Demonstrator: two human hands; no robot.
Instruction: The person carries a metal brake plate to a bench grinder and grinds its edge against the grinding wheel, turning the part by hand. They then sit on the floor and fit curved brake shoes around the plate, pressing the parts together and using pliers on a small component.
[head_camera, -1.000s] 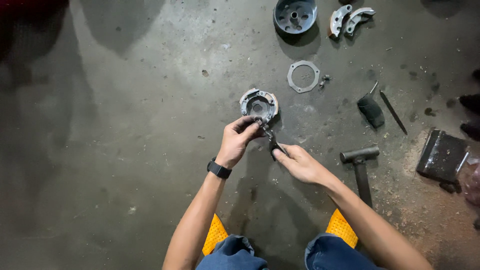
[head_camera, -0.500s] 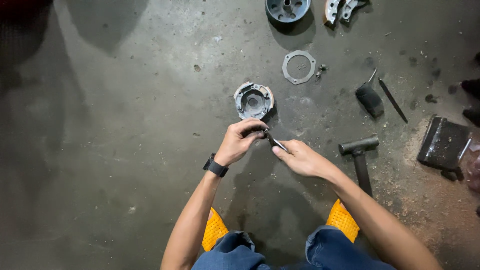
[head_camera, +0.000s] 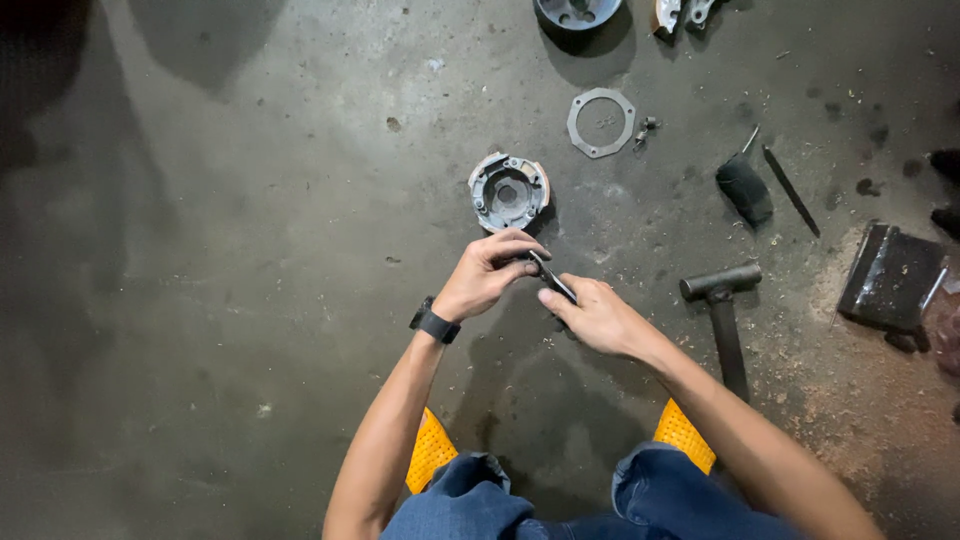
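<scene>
My left hand, with a black watch on the wrist, and my right hand meet over the concrete floor. Both grip a small dark metal tool, thin and angled, between their fingertips. Just beyond the hands lies a round grey metal housing with orange edges, lying apart from my fingers. What the tool's tip touches is hidden by my left fingers.
A flat grey ring gasket and small bolts lie farther out. A hammer rests to the right, with a black-handled tool, a thin rod and a dark metal block. Another round part sits at the top edge.
My hands have drawn back from the round housing toward me, still holding the small tool together. The view has shifted, so the floor parts sit higher in the frame.
</scene>
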